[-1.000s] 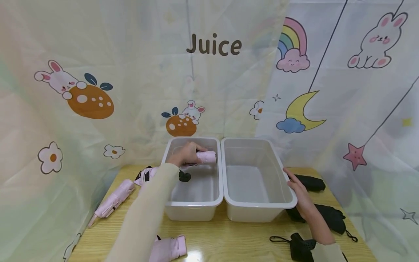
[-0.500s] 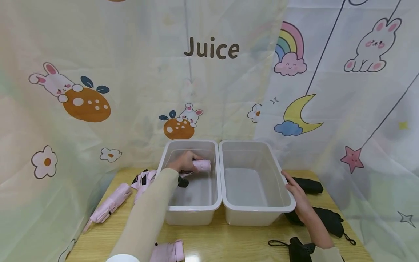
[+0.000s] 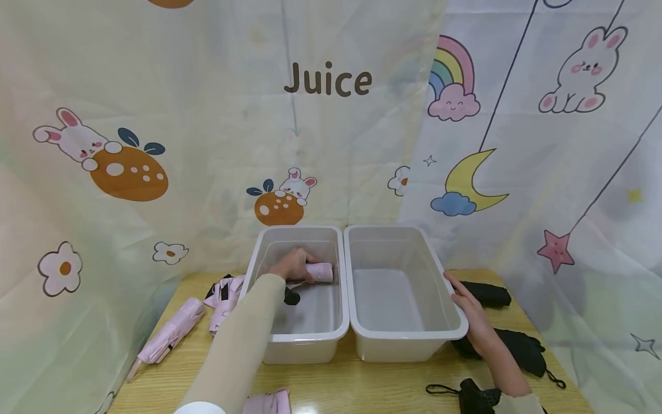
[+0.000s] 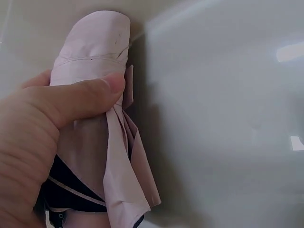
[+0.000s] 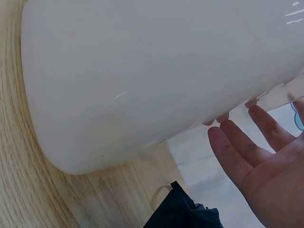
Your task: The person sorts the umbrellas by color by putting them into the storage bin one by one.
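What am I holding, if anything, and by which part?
Your left hand grips a folded pink umbrella round its bunched fabric, short of the rounded end. Your right hand only touches the outer side of the right bin.

Your head view is evenly and softly bright across the backdrop [image 3: 207,86], with white glare on the worktop [image 3: 372,379] at the bottom centre and a glint along the front rim of the left bin [image 3: 310,338]. Your left wrist view is dimmer: soft shadow falls right of the pink umbrella [image 4: 90,61], and two white reflections flare at the right edge. Your right wrist view shows pale streaks at upper right; the dark bundle [image 5: 183,211] at the bottom loses detail.
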Available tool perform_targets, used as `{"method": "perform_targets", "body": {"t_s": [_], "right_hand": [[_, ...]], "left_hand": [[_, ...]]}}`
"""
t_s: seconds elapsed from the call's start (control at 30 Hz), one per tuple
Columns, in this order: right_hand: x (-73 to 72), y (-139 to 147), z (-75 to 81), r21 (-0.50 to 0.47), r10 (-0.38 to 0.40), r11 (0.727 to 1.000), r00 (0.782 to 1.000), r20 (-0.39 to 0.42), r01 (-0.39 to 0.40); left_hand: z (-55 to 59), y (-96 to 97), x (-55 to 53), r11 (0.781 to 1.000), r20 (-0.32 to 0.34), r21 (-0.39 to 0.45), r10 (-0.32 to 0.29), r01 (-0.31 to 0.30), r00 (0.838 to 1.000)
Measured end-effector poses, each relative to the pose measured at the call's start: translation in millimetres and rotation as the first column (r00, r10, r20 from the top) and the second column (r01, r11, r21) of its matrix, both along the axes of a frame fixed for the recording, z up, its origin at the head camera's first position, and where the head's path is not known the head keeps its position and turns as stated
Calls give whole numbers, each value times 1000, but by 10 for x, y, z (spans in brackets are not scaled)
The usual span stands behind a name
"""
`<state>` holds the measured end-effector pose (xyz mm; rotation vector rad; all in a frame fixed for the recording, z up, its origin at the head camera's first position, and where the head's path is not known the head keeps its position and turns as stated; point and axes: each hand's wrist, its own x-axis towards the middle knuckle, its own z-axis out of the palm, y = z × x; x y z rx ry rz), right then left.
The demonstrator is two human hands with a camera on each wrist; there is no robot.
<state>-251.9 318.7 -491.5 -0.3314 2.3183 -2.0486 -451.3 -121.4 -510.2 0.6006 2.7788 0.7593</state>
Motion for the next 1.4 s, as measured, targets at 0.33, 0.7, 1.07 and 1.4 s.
{"method": "perform_targets", "body": {"t_s": [0.33, 0.7, 1.07, 1.4], "right_hand": [[3, -4, -5, -2, -6, 1000, 1000, -12, 6], [3, -31, -10, -3, -19, 1000, 1000, 3, 19], [-6, -19, -41, 11, -3, 1000, 1000, 1, 3], [-13, 6, -61, -12, 7, 1000, 1000, -18, -7]], "left_hand": [[-9, 35, 14, 995, -14, -102, 19, -20, 1000], [110, -2, 111, 988, -53, -151, -23, 15, 998], [740, -226, 204, 992, -47, -105, -76, 70, 996], [1438, -976, 673, 997, -214, 66, -25, 40, 977]]}}
